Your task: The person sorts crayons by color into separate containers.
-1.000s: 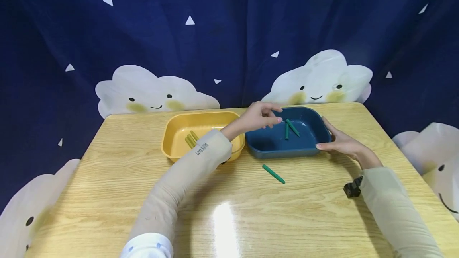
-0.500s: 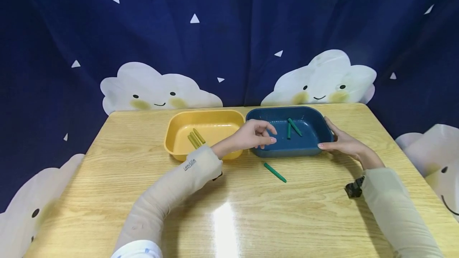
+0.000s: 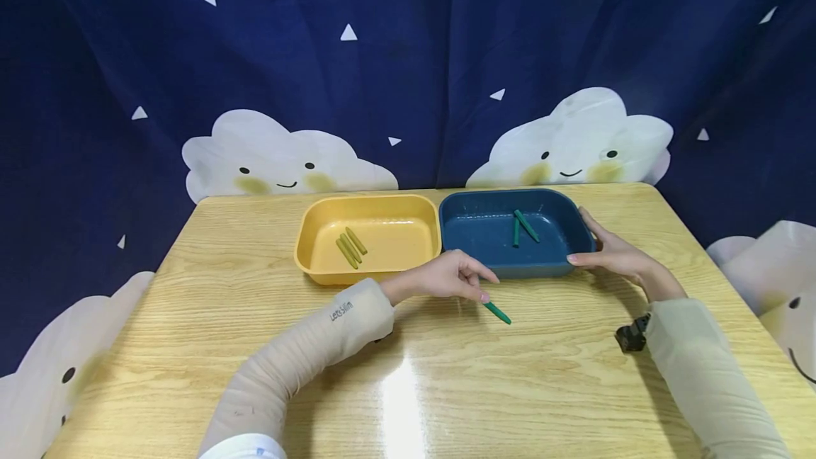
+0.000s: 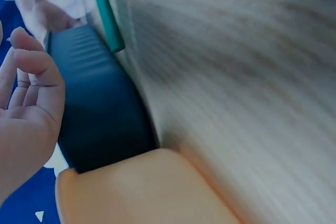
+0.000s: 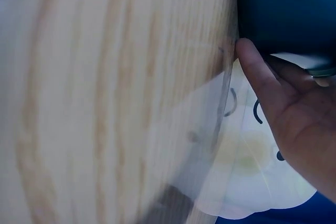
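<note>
My left hand (image 3: 446, 276) hovers in front of the blue bin, its fingers loosely bent and nothing held. Just beyond its thumb, a green crayon (image 3: 499, 313) lies on the table; the head view hides its far end. In the left wrist view a gap separates the hand from that crayon (image 4: 107, 14). At the right end of the blue bin (image 3: 503, 271), my right hand (image 3: 615, 257) grips the corner, thumb against the front wall and fingers along the side. Two green crayons (image 3: 527, 226) lie inside this bin, one leaning across the other.
A yellow bin (image 3: 408, 212) stands against the blue bin's left side, with several yellow crayons (image 3: 347, 250) in it. Both bins sit near the back edge of the wooden table (image 3: 510, 388). A dark blue curtain (image 3: 408, 55) with clouds hangs behind.
My left hand has come from over the blue bin toward the table's front, down to the loose green crayon. The right hand stays on the bin's corner.
</note>
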A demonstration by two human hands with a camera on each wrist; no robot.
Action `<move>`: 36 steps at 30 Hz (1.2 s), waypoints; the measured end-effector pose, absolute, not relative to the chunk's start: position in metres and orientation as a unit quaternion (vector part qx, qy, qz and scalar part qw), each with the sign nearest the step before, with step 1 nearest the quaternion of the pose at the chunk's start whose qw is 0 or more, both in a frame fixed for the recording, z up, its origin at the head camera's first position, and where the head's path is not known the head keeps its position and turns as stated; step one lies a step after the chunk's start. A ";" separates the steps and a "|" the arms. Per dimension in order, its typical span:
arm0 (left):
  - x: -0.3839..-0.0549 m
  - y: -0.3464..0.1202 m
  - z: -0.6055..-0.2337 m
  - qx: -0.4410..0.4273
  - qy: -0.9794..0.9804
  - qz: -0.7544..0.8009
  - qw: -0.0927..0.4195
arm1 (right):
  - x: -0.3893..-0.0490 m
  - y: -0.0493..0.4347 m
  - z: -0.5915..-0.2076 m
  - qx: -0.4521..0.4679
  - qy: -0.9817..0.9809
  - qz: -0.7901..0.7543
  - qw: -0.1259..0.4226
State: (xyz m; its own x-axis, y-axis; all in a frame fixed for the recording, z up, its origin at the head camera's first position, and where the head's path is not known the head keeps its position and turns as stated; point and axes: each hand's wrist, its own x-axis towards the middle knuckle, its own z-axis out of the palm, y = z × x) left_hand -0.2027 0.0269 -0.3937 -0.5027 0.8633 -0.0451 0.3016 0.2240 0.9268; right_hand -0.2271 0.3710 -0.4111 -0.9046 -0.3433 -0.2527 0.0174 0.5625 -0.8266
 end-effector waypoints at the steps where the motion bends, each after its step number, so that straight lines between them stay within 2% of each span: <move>1: -0.202 0.028 -0.395 0.405 0.724 0.469 0.305 | -0.227 0.371 -0.411 -0.094 0.862 -0.457 0.196; 11: -0.202 0.028 -0.409 0.390 0.718 0.403 0.412 | -0.227 0.369 -0.408 -0.099 0.862 -0.457 0.194; 16: -0.202 0.027 -0.412 0.368 0.746 0.366 0.417 | -0.226 0.369 -0.407 -0.103 0.860 -0.461 0.193; 20: -0.203 0.028 -0.414 0.367 0.777 0.342 0.380 | -0.226 0.369 -0.407 -0.103 0.859 -0.462 0.194; 28: -0.205 0.030 -0.418 0.402 0.845 0.233 0.265 | -0.227 0.370 -0.409 -0.100 0.860 -0.460 0.194; 36: -0.202 0.029 -0.419 0.410 0.859 0.201 0.231 | -0.226 0.370 -0.410 -0.103 0.858 -0.464 0.193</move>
